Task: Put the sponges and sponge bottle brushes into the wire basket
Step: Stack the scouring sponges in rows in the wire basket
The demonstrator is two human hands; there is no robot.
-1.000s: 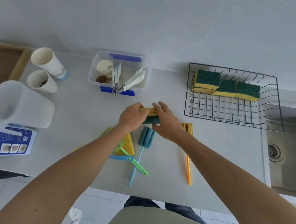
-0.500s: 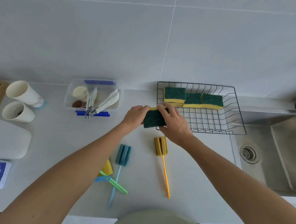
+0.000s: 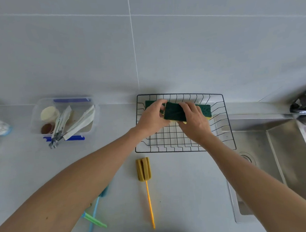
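Both hands hold a green-and-yellow sponge (image 3: 174, 112) over the black wire basket (image 3: 229, 129), green side up. My left hand (image 3: 153, 118) grips its left end and my right hand (image 3: 195, 121) its right end. Behind the hands, more green-topped sponges (image 3: 204, 110) lie along the basket's far wall, partly hidden. On the counter in front of the basket lies a yellow sponge bottle brush (image 3: 143, 171) with an orange handle. A blue bottle brush (image 3: 95, 207) and a green handle (image 3: 94, 220) stick out from under my left forearm.
A clear plastic box (image 3: 63, 118) with blue clips holds utensils and small cups at the left. White cups sit at the far left edge. A steel sink (image 3: 275, 162) with a drain lies right of the basket, a dark tap (image 3: 304, 104) above it.
Both hands carried the sponge from the counter's middle to the right and over the basket. The camera view swung right and the sink came into view.
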